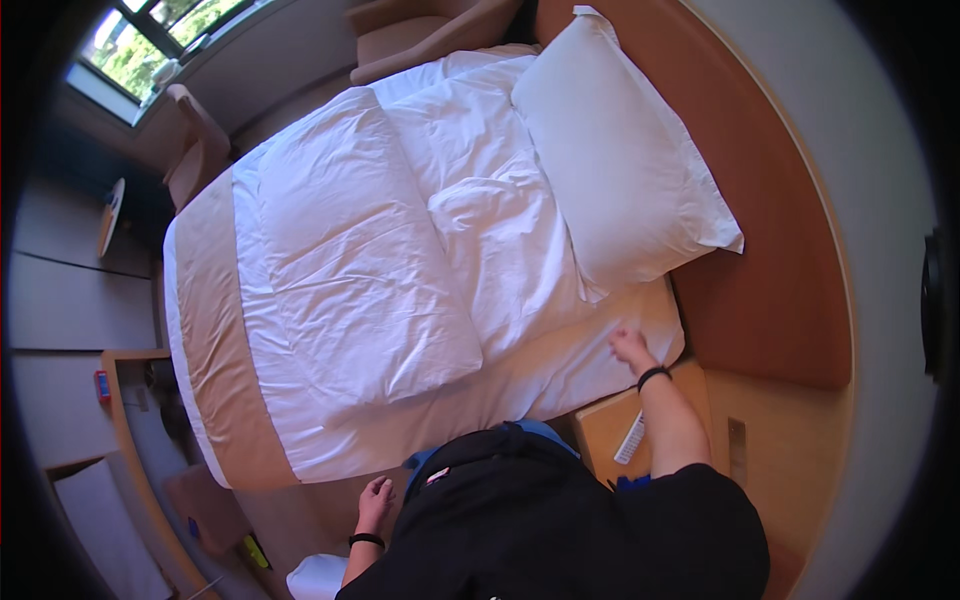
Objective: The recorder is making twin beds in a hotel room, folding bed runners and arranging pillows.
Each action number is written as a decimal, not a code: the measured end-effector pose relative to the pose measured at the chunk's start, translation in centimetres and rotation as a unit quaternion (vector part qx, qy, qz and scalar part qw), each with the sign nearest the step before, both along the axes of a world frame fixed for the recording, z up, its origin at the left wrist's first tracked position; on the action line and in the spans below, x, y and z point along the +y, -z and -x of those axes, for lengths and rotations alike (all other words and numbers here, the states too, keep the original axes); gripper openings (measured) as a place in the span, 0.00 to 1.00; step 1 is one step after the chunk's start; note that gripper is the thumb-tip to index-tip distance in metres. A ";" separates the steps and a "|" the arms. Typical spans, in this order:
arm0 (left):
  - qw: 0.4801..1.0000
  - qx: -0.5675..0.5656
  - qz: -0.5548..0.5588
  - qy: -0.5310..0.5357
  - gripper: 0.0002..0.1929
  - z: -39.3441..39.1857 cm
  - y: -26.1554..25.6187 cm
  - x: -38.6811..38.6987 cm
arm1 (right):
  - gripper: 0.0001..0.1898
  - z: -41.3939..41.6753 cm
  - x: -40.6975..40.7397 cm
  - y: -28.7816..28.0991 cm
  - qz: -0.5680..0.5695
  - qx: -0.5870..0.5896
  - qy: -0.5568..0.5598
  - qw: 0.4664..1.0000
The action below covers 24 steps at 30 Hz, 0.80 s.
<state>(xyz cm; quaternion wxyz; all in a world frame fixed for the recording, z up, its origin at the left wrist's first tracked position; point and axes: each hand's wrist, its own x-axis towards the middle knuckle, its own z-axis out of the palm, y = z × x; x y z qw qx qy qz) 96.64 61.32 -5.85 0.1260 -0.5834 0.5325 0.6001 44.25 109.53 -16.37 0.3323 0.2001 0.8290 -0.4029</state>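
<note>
My right hand (pixel 630 349) is over the near corner of the bed, close to the lower end of a white pillow (pixel 615 150). Its fingers are curled; nothing shows in them, and whether they touch the white bottom sheet (pixel 585 360) is unclear. Beside my hip hangs my left hand (pixel 377 499), holding nothing, its fingers loosely bent and a little apart. Across the bed lies a rumpled white duvet (pixel 360 255), folded back on itself. A tan bed runner (pixel 217 330) crosses the foot end. The pillow rests at a slant by the brown padded headboard (pixel 772 300).
A wooden nightstand (pixel 600 427) under my right forearm carries a white remote control (pixel 631 441). Tan armchairs (pixel 427 37) stand beyond the bed, near the window (pixel 142 52). A wooden desk (pixel 120 405) is at left. Something white (pixel 319 576) lies behind my left arm.
</note>
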 end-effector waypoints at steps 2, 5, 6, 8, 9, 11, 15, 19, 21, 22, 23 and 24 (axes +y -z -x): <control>0.999 -0.015 0.020 0.026 0.24 -0.1 -0.4 0.7 | 0.10 -6.1 -0.7 2.1 -0.012 -0.038 -0.065 0.997; 1.000 -0.002 0.015 0.022 0.23 -1.1 -0.5 1.2 | 0.08 -15.5 -0.6 4.2 0.036 -0.077 -0.096 0.992; 1.000 0.000 0.022 0.013 0.23 -2.1 -0.5 1.0 | 0.08 -18.1 -1.9 3.8 0.051 -0.131 -0.101 0.985; 1.000 -0.016 0.017 -0.009 0.23 -4.8 -0.6 0.6 | 0.09 -21.4 -4.8 1.8 0.056 -0.207 -0.175 0.961; 1.000 -0.010 0.017 -0.014 0.23 -5.7 -0.3 0.4 | 0.10 -22.5 -5.0 1.1 0.045 -0.228 -0.231 0.945; 0.999 -0.001 0.008 -0.038 0.23 -7.2 0.5 -0.3 | 0.10 -23.3 -5.6 0.2 0.037 -0.200 -0.252 0.946; 0.996 0.062 -0.019 -0.060 0.23 -11.3 2.7 -1.6 | 0.11 -22.4 -5.4 -1.2 0.018 -0.130 -0.236 0.963; 0.994 0.064 0.001 -0.091 0.23 -15.4 2.2 -0.2 | 0.09 -20.0 -6.6 -2.1 -0.032 -0.057 -0.140 0.988; 0.988 0.085 -0.016 -0.129 0.23 -18.4 2.2 0.4 | 0.08 -19.9 -6.3 -0.8 -0.043 0.003 -0.135 0.990; 0.984 0.089 -0.020 -0.155 0.23 -20.8 2.4 0.9 | 0.06 -19.5 -7.5 -0.1 -0.040 0.057 -0.144 0.987; 0.984 0.068 0.005 -0.167 0.23 -23.9 2.9 1.1 | 0.06 -20.6 -10.4 -0.6 -0.034 0.053 -0.184 0.981; 0.981 0.042 0.030 -0.188 0.23 -27.4 3.4 1.7 | 0.05 -22.7 -13.7 -1.9 -0.008 0.044 -0.160 0.986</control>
